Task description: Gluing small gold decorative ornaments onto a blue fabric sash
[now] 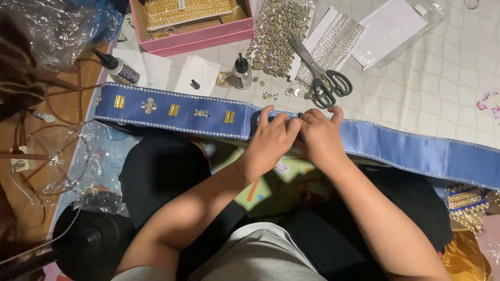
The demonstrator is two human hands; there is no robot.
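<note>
Cluttered quilt [437, 78], scissors [320, 73] | your left hand [271, 140] and right hand [319, 136] pressed together, fingers down on the blue band [172, 110]

A blue satin band [198, 112] edged with silvery beading carries gold rectangles and small jewelled motifs — behind it sit a pink box [195, 36] of gold trim, black-handled scissors [320, 73], a sheet of silver-gold rhinestones [276, 34] and white papers [390, 26] — all on a cream quilted cloth [432, 88] with a pink flower at its right edge.
</note>
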